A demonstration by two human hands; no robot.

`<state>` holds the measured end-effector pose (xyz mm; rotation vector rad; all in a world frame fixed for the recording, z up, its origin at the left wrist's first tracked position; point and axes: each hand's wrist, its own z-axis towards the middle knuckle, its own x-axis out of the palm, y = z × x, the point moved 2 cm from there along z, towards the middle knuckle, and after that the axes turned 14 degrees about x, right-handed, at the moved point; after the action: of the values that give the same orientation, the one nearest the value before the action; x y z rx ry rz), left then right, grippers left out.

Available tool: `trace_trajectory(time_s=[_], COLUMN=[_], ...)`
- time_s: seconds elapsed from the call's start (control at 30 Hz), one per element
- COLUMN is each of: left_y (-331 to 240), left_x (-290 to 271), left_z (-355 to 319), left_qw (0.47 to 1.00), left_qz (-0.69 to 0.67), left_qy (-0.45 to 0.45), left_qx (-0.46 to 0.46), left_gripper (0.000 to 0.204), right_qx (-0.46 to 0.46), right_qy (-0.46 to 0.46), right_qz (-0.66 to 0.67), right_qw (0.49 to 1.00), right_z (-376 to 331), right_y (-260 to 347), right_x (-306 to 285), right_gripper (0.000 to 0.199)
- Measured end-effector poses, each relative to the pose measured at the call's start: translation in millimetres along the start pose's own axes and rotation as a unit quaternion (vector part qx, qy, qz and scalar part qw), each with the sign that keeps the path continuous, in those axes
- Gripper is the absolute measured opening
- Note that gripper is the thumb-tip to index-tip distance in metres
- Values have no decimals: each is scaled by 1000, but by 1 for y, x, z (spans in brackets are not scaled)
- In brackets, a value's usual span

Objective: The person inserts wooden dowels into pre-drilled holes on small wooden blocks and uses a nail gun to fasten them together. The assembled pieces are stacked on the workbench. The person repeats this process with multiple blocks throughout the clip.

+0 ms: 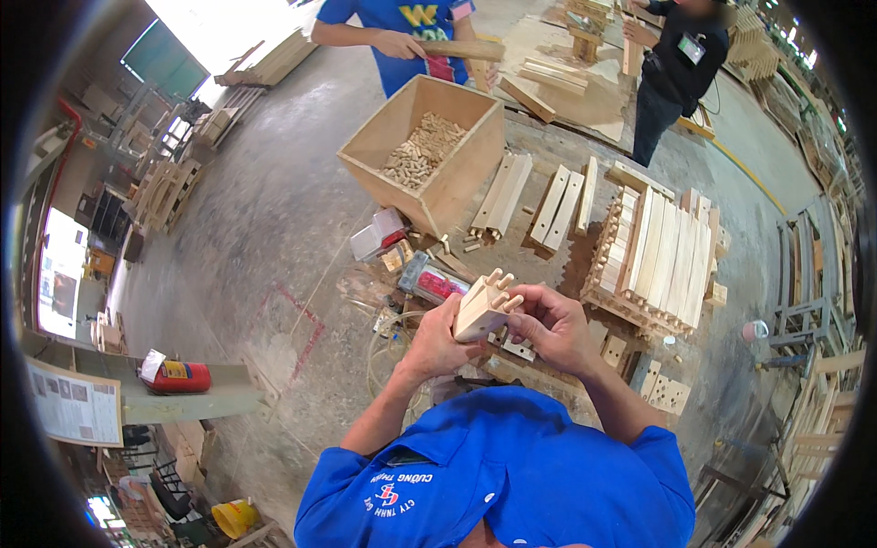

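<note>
My left hand [431,343] is wrapped round a pale wooden block [477,317], held up in front of my chest. Several wooden dowels [500,282] stick out of its end. With thumb and fingers closed, my right hand [554,331] pinches at the dowel nearest it, though the fingers hide part of the grip. Beyond my hands stands a large wooden box [448,212] with a heap of loose dowels [425,151] in it. Just past the block lies a clear container with red contents [437,284].
Stacked wooden rails [662,251] stand to the right, with more rails [559,205] laid out beyond. Drilled wooden pieces [665,393] lie near my right forearm. A thin hose [376,352] curls at left. Two people [388,41] work on the far side. A red fire extinguisher [175,376] lies far left.
</note>
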<state>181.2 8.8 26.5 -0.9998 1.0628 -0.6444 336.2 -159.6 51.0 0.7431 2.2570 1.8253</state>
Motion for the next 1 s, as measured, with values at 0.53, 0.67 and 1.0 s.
trace_trajectory(time_s=[0.53, 0.67, 1.0], left_y=[-10, 4, 34], left_x=[149, 211, 279], left_z=[85, 100, 108], left_qw=[879, 830, 795], left_qz=[248, 274, 293], left_qy=[293, 346, 394], left_qx=[281, 342, 356], left_gripper=[66, 70, 81], right_qx=[173, 150, 164], right_qy=[-361, -401, -438], right_qz=[-1, -46, -40], right_qw=[916, 902, 883], right_z=[-167, -182, -213], right_y=[-148, -143, -151], right_x=[-59, -54, -87], right_gripper=[33, 33, 34])
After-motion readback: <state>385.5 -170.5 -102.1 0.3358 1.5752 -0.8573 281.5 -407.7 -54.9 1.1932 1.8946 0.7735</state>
